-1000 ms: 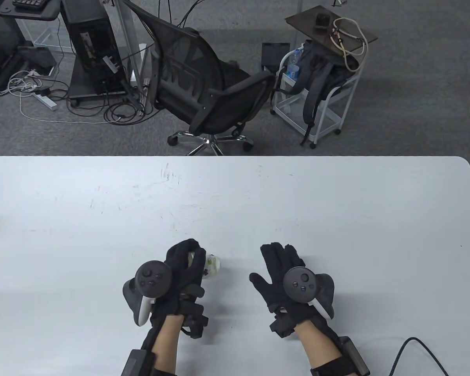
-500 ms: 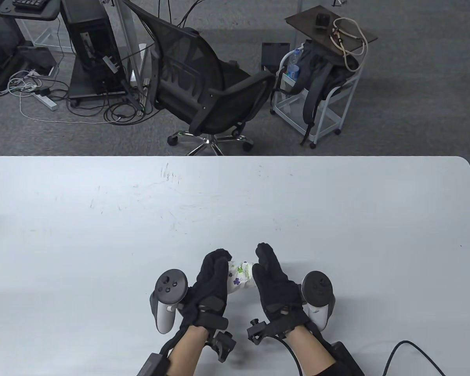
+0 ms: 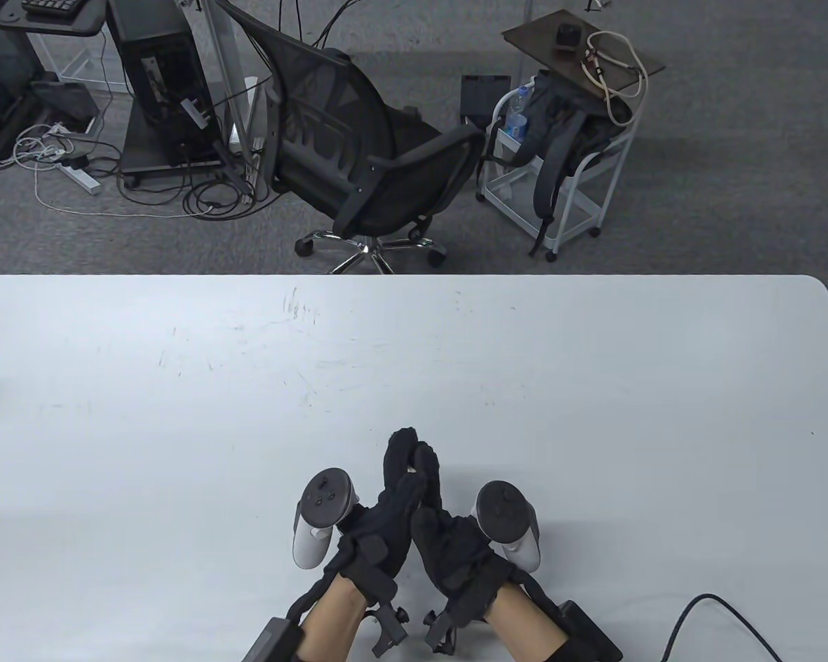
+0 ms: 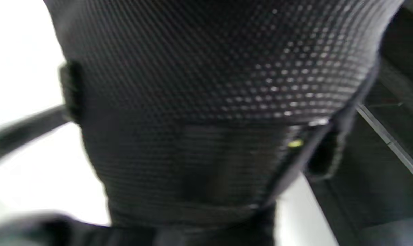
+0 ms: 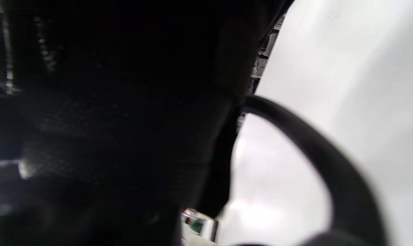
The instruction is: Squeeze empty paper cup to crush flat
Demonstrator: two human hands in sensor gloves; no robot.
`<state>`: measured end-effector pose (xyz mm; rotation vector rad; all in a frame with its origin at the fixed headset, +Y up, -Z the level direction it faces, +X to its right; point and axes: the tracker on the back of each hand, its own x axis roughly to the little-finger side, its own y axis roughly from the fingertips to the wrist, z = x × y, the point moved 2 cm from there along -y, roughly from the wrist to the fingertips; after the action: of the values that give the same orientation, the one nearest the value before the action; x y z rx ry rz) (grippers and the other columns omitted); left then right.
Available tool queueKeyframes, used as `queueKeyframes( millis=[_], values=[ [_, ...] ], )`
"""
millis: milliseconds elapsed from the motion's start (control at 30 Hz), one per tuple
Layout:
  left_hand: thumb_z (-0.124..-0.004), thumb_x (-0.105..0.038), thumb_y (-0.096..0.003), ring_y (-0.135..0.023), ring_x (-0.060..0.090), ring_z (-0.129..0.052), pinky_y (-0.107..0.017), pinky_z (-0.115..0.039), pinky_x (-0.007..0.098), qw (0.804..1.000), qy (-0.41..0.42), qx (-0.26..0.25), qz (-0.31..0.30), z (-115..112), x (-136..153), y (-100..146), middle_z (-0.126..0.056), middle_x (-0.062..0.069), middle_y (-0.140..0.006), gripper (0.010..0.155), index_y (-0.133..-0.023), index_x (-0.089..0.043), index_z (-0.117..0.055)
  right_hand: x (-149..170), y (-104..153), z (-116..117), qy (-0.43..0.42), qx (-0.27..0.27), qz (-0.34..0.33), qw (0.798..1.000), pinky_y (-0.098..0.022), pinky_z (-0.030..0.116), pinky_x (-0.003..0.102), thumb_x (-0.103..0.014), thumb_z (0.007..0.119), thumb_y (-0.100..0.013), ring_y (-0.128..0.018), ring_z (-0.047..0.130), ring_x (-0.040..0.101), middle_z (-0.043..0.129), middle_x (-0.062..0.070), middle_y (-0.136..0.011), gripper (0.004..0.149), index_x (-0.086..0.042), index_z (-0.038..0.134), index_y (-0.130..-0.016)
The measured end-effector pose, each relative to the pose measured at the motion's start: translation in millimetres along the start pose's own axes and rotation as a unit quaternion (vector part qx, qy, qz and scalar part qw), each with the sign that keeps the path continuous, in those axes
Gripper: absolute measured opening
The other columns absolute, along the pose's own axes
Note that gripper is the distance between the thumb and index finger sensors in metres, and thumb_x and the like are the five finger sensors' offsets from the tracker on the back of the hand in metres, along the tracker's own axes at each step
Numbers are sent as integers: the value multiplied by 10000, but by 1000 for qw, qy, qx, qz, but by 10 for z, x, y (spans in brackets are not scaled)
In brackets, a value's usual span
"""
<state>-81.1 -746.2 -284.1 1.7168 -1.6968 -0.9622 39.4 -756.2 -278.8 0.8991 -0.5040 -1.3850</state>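
The paper cup is almost wholly hidden between the pressed palms, only a pale sliver showing; the left wrist view is blurred, filled by dark glove fabric; the right wrist view is dark, blurred, unreadable; both forearms are cut off by the bottom edge.

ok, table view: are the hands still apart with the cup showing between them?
No: the left hand and right hand press palm to palm, hiding the cup.

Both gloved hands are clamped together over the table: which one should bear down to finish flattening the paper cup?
Probably the right hand: it lies over the left hand, palms pressed together. The white paper cup barely shows between them.
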Motion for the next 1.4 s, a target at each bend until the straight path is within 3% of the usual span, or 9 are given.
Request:
queueKeyframes(
  millis=[133, 233, 467, 600, 733, 800, 1167, 1267, 1400],
  values=[
    [-449, -655, -642, -1154, 391, -164, -774, -522, 626, 998, 21, -35, 41, 144, 85, 20, 91, 98, -1195, 762, -1102, -366, 85, 20, -3, -102, 39, 39, 26, 998, -626, 152, 719, -789, 344, -370, -940, -95, 431, -5, -23, -1140, 864, -340, -38, -1002],
    [-524, -690, -630, -1032, 351, -591, -694, -694, 476, 988, -122, -76, 53, 346, 22, 73, -174, 97, -1248, 752, -1170, -415, -78, -44, 7, -217, 139, 84, 15, 987, -640, 181, 712, -772, 398, -394, -984, -15, 432, 188, -2, -1194, 862, -320, 135, -1080],
    [-685, -700, -586, -985, 335, -680, -663, -725, 481, 884, -408, -193, 119, 607, -123, 228, -382, 70, -1216, 747, -1177, -388, -350, -97, 102, -489, 269, 179, 28, 946, -659, 227, 713, -731, 633, -414, -1025, 142, 476, 389, 83, -1184, 835, -310, 411, -1099],
    [-768, -658, -566, -992, 369, -671, -668, -699, 532, 847, -476, -167, 166, 621, -3, 210, -392, 89, -1212, 767, -1168, -402, -368, -128, 150, -557, 351, 191, 33, 916, -662, 248, 716, -706, 732, -416, -1027, 217, 508, 443, 98, -1173, 829, -301, 473, -1092],
    [-795, -669, -549, -1014, 357, -657, -694, -676, 549, 773, -592, -88, 211, 553, 109, 129, -407, 70, -1216, 783, -1164, -426, -375, -151, 192, -603, 432, 194, 49, 879, -663, 271, 719, -682, 768, -424, -1026, 257, 519, 460, 106, -1169, 820, -292, 491, -1090],
    [-791, -677, -546, -1027, 368, -645, -702, -668, 560, 757, -611, -59, 224, 519, 157, 102, -400, 64, -1224, 780, -1162, -440, -375, -146, 205, -632, 444, 195, 59, 873, -662, 274, 720, -677, 773, -427, -1025, 259, 522, 459, 107, -1168, 814, -289, 499, -1089],
    [-674, -807, -516, -1135, 396, -396, -750, -519, 680, 768, -593, 10, 240, 503, 332, 93, -196, 63, -1254, 900, -1161, -447, -159, -96, 211, -740, 451, 192, 88, 867, -662, 259, 725, -686, 782, -422, -1029, 238, 521, 387, 79, -1188, 823, -313, 488, -1093],
    [-611, -831, -506, -1160, 379, -252, -753, -439, 718, 778, -592, -47, 206, 591, 125, 150, -160, 60, -1258, 913, -1170, -401, -154, -119, 209, -776, 457, 199, 89, 862, -662, 259, 725, -685, 783, -422, -1030, 235, 519, 380, 84, -1188, 828, -307, 482, -1095],
    [-537, -797, -520, -1150, 343, -148, -742, -359, 724, 744, -629, -140, 179, 790, -169, 322, -167, 61, -1256, 875, -1184, -346, -187, -180, 223, -827, 462, 220, 91, 855, -663, 257, 721, -671, 787, -432, -1027, 232, 523, 372, 93, -1187, 837, -276, 471, -1099]
  ],
)
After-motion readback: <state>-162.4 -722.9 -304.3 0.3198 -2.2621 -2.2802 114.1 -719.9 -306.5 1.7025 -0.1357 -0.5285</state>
